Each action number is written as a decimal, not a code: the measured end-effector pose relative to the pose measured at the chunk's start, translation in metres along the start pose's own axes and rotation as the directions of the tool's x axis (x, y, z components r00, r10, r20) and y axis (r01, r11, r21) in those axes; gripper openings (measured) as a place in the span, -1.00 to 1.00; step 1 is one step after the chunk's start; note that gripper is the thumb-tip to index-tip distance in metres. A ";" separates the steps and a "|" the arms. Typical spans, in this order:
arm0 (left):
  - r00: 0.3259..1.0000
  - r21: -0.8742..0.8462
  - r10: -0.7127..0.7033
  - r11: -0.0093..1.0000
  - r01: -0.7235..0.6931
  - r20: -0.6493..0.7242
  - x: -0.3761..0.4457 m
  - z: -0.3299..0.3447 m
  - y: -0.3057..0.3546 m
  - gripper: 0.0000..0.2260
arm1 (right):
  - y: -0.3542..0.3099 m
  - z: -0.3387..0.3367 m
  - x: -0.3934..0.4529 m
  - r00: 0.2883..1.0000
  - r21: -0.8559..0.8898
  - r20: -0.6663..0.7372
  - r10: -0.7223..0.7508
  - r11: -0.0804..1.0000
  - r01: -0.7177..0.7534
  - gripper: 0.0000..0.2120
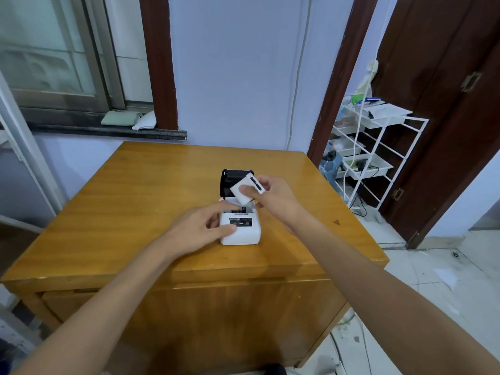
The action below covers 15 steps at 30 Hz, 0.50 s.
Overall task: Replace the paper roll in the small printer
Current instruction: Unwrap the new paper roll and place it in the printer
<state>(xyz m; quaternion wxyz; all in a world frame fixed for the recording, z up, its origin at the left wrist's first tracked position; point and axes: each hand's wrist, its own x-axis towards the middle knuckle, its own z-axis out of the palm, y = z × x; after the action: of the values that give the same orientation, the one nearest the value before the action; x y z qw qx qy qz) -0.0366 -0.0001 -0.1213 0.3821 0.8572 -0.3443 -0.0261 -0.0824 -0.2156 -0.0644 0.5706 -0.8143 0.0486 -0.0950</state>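
A small white printer (244,234) sits in the middle of the wooden table (130,212), its black-lined lid (232,180) swung up at the back. My left hand (200,228) holds the printer's left side, with the thumb on its front and the fingers along its top edge. My right hand (273,196) pinches a white paper roll (244,192) with a dark end, held tilted just above the open paper bay.
A white wire rack (378,147) with trays and cables stands right of the table beside a dark wooden door (446,104). A window sill (108,128) with cloths runs behind the table on the left. Tiled floor lies to the right.
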 end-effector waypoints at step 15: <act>0.998 -0.048 0.055 0.997 -0.057 -0.041 0.010 0.007 -0.011 -0.58 | 0.012 -0.007 0.018 0.997 -0.094 0.082 -0.006 0.995 0.014 -0.78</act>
<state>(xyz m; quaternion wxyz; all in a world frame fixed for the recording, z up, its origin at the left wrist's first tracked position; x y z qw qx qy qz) -0.0247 -0.0054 -0.1317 0.4103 0.8380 -0.3597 -0.0067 -0.0664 -0.2300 -0.0714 0.5325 -0.8437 0.0257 -0.0623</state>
